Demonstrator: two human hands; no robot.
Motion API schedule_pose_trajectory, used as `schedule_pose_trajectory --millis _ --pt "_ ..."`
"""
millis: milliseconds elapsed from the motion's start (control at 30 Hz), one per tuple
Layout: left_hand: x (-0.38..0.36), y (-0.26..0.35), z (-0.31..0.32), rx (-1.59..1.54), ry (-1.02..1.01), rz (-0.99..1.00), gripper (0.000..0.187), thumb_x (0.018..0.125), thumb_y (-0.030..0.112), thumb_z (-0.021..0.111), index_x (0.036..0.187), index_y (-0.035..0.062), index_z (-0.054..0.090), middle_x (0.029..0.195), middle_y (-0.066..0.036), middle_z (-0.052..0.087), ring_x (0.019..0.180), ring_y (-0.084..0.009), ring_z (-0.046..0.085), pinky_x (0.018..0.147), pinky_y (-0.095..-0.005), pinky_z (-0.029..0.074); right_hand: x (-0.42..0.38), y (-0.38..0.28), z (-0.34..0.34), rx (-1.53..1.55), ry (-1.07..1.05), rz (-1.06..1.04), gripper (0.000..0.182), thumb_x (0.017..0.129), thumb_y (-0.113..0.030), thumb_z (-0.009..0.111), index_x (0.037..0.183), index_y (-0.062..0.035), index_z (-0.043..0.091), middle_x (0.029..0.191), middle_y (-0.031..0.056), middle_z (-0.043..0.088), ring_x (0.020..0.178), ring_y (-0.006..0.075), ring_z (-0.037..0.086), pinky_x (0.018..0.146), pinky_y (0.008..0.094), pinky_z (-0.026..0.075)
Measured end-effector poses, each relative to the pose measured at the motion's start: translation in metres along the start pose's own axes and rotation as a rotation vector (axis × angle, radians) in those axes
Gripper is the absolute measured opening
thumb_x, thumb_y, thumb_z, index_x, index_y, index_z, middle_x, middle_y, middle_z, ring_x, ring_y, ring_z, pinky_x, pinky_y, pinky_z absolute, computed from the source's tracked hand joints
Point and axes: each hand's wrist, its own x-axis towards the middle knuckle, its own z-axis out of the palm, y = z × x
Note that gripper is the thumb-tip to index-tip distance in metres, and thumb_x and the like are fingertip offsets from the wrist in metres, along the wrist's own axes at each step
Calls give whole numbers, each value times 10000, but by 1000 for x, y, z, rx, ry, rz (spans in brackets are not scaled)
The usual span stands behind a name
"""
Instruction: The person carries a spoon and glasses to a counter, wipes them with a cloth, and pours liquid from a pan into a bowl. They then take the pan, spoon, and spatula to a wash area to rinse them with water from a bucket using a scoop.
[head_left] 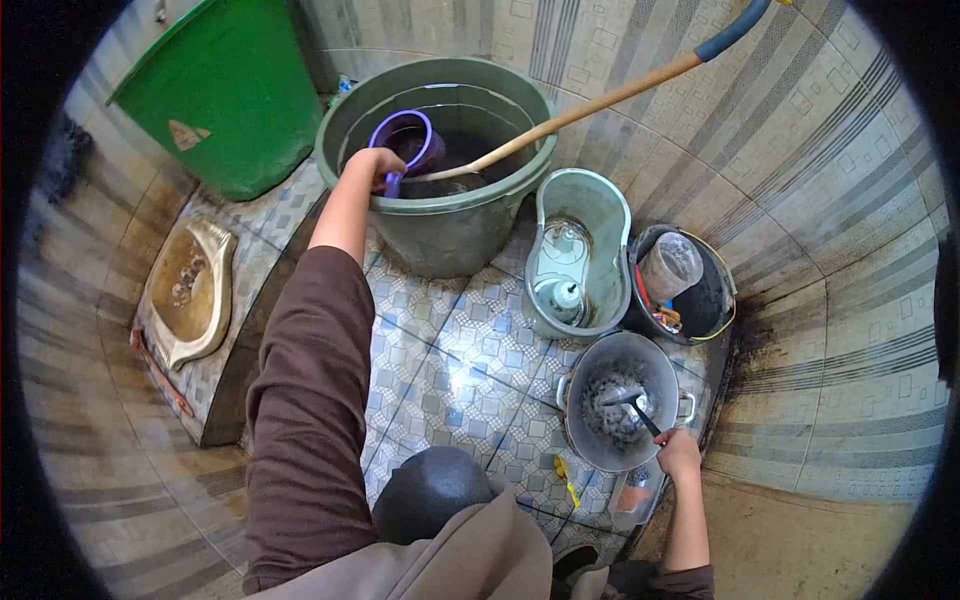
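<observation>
My left hand (382,164) is closed around the handle of a purple water dipper (430,150), just inside the rim of a large green water tub (440,230). The dipper is tilted, its mouth turned upward. At the lower right, my right hand (680,453) grips a black-handled utensil (645,420) by its end. Its head reaches into a grey metal pot (585,420) with two side handles. Dark grime and a bright wet patch show on the pot's bottom. The kind of utensil I cannot tell.
A long wooden pole (590,108) leans out of the tub. Beside it stand a pale green bin (620,220) with bottles inside and a black bucket (715,300) holding a plastic cup (672,265). A squat toilet (190,290) lies left, near a green bin (230,90). A yellow packet (566,480) is on the tiles.
</observation>
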Motion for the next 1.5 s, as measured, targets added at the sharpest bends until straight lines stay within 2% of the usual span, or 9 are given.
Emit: schedule_pose_trajectory --millis 133,233,300,433,600,800,1167,1267,1500 --pt "28 -7 -2 58 -440 -107 345 708 381 578 1029 264 525 945 -63 515 663 -136 513 545 -267 438 -7 -5 -4 -4 59 8 191 590 -37 549 757 -107 608 777 142 592 759 286 570 671 366 441" --pt "19 6 -4 -53 -425 -285 331 735 361 567 1051 277 516 1159 -32 410 704 -147 506 578 -275 439 -19 -13 -6 8 53 44 195 587 -32 554 759 -107 609 794 143 590 763 286 570 675 367 443" --pt "38 -9 -2 61 -214 -37 475 658 425 624 1013 125 525 1029 -43 486 773 -160 504 636 -306 416 -19 -11 -7 29 56 62 194 588 -34 557 760 -108 610 803 145 589 765 288 570 678 367 444" --pt "23 10 1 -173 -2 604 207 777 61 506 969 93 574 904 -34 572 812 -142 489 749 -280 385 -17 -4 4 -38 -10 45 174 610 -63 559 765 -122 614 827 141 589 779 291 568 688 368 446" --pt "29 7 9 -122 500 480 360 600 27 596 904 100 416 863 -96 504 774 -182 507 648 -300 445 -10 -3 22 -103 26 8 130 631 -90 547 734 -121 622 789 144 594 774 290 571 687 368 449" --pt "-54 32 26 -347 668 468 310 649 46 565 884 91 368 809 -100 482 698 -242 529 446 -327 511 12 -2 29 -80 53 37 180 704 -124 473 804 -13 574 824 206 577 806 333 564 684 388 458" --pt "-243 58 6 -617 206 821 178 787 136 527 855 132 363 663 10 454 412 -31 360 350 -139 296 41 61 127 161 -6 339 446 877 -264 188 962 20 522 998 199 531 935 333 512 792 393 407" --pt "-290 76 22 -631 129 856 170 793 131 517 865 128 363 642 13 435 409 -30 349 342 -132 284 52 72 147 161 -37 302 324 761 -122 471 1058 2 437 991 193 535 909 323 531 743 400 435" --pt "-342 100 122 -564 -109 846 199 746 154 555 826 171 374 736 41 379 527 -10 352 324 -120 296 68 39 97 90 -231 447 289 699 -180 562 963 -65 580 983 102 569 877 273 561 654 367 472"
